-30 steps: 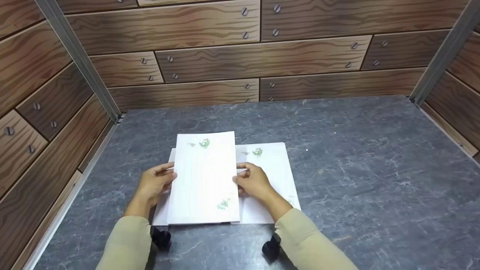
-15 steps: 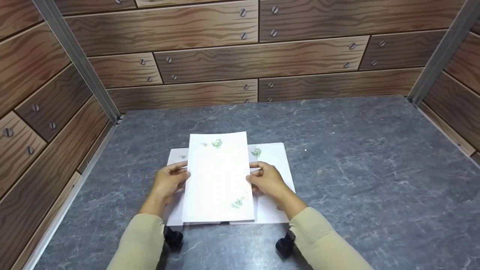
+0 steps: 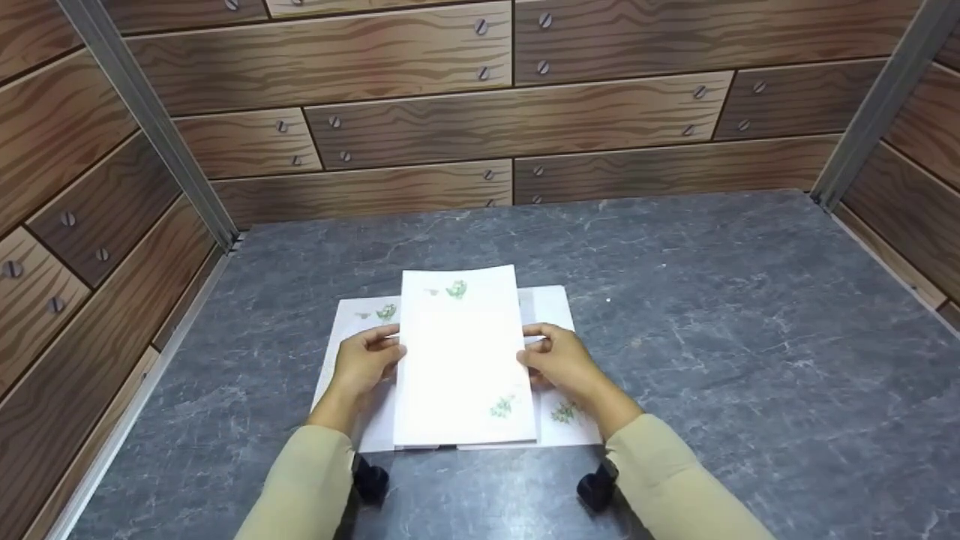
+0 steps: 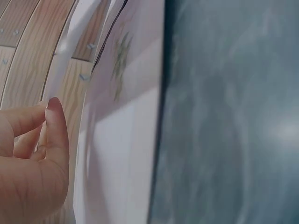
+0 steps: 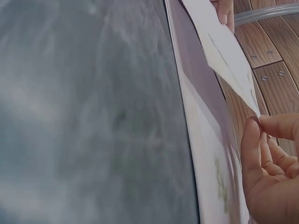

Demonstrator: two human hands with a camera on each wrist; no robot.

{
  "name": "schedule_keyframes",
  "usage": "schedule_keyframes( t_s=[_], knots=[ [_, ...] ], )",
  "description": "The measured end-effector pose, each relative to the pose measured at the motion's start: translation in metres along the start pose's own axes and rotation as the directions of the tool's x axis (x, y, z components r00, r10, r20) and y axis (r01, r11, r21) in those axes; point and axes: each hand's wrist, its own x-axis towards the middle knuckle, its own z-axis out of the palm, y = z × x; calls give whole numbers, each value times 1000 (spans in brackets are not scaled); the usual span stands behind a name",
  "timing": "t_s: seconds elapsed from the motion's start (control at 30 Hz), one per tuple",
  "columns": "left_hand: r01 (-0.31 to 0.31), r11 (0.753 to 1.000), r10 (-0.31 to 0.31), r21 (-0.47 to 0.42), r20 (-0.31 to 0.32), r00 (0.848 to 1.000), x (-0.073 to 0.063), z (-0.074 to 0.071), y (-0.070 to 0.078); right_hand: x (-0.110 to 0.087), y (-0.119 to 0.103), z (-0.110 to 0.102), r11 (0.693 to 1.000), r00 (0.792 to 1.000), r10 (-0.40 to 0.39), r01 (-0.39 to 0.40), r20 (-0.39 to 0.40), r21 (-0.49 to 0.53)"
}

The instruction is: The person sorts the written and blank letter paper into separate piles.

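Paper (image 3: 459,352): we see it white and raised above the white pages, held between both hands, its long sides running away from us; we cannot tell whether it is a single sheet or several together.
Print on it: a green sprig (image 3: 457,289) near the far edge, with a second one (image 3: 501,406) toward the near right corner.
Left hand (image 3: 365,364): our grip pinches the paper's left edge, thumb on the upper face, forefinger reaching behind.
Right hand (image 3: 566,364): our grip pinches the opposite edge in the same way, about level with the left.
White pages (image 3: 553,431): these lie beneath the paper, showing out on both sides of it, with green print on each side; we cannot tell whether they are joined.
Sleeves (image 3: 300,480): pale khaki, covering both forearms, with a black device (image 3: 371,480) at each wrist.
Desk (image 3: 750,337): dark grey with a marbled pattern, carrying the white pages near its front.
Wall (image 3: 420,120): brown wood-plank pattern with screw heads, behind the desk and along both sides, with a grey metal post (image 3: 146,120) at each back corner.
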Motion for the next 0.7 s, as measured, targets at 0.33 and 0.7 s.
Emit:
schedule_keyframes(
  t_s=[0.33, 0.7],
  knots=[
    [-38, 999, 38, 5, -1, 999, -4, 24, -2, -2, 7, -21, 998, 1000, 8, -9, -20, -62],
    [-47, 999, 47, 8, 47, 998, -11, 44, 0, -7, 12, -43, 997, 1000, -1, 0, -1, -76]
  ],
)
